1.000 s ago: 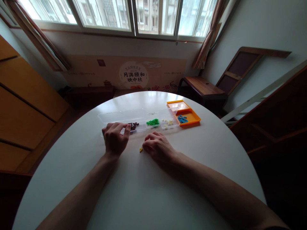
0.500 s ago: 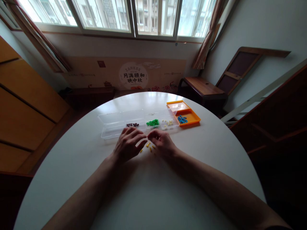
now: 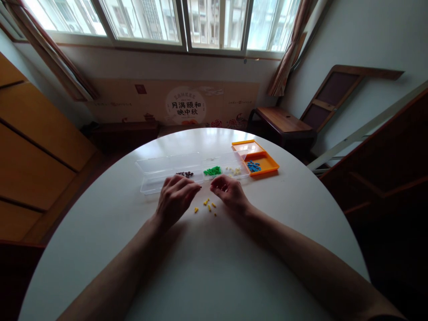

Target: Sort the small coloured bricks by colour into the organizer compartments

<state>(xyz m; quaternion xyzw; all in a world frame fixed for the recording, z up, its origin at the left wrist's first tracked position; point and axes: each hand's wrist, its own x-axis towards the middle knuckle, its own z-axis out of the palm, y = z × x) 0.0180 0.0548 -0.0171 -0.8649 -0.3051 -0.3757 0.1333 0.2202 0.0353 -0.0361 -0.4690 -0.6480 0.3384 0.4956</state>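
Observation:
My left hand (image 3: 176, 196) is over the table with thumb and fingertips pinched together. A tiny dark spot shows at its fingertips, too small to name. Across a narrow gap, my right hand (image 3: 230, 192) has its fingers curled in against the thumb; whatever they may hold is hidden. Several small yellow pieces (image 3: 209, 207) lie loose on the white table between and below the hands. Just beyond them stands a clear plastic compartment box (image 3: 154, 183), its lid raised. In it are dark brown pieces (image 3: 186, 174), green pieces (image 3: 212, 171) and pale cream pieces (image 3: 233, 171).
An orange case (image 3: 269, 166) lies open at the box's right end, with blue pieces (image 3: 254, 166) in its left part. The round white table (image 3: 214, 276) has its far edge close behind both. A wooden stool (image 3: 284, 120) stands beyond, at the right.
My hands have drawn slightly apart. The left thumb, held away from the fingers before, now meets the fingertips. More of the yellow pieces show between the hands.

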